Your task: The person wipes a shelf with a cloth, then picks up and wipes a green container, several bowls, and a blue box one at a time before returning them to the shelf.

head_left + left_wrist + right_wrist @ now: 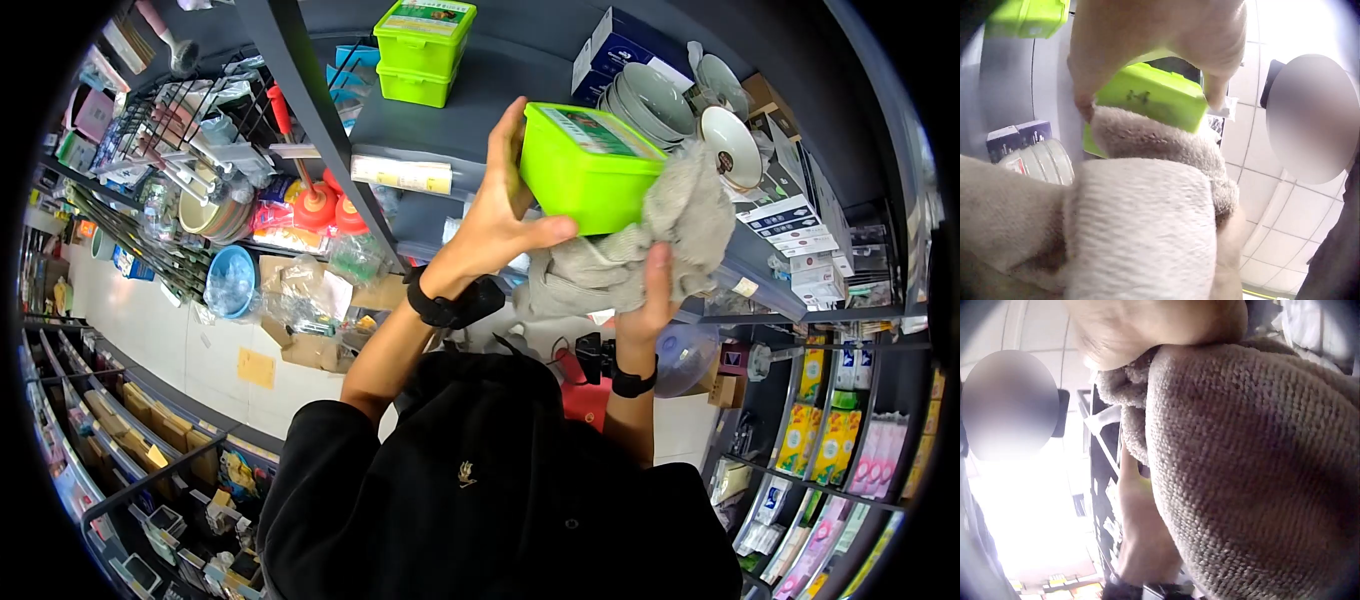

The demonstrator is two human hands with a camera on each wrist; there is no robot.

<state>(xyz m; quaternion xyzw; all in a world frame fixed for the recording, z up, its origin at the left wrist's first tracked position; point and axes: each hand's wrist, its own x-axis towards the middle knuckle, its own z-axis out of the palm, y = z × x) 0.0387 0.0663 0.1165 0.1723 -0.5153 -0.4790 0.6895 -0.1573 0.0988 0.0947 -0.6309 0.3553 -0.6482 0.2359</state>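
A lime-green lidded plastic box (578,185) with a printed label on top is held up in front of the shelf. My left hand (497,212) grips its left side, thumb low on the near face and fingers around the far side. A grey-beige cloth (690,215), thick and bunched, lies against the box's right side and lower edge. My right hand (648,300) holds this cloth from below, thumb up in front and the other fingers hidden in the folds. In the right wrist view the cloth (1254,469) fills much of the picture under the hand (1157,325).
Two similar green boxes (418,62) stand stacked on the dark shelf (480,135) behind. To the right are stacked grey bowls (645,105) and a dark blue carton (622,50). Red plungers (315,207) hang left of the shelf post (315,110). A blue basin (230,282) sits lower left.
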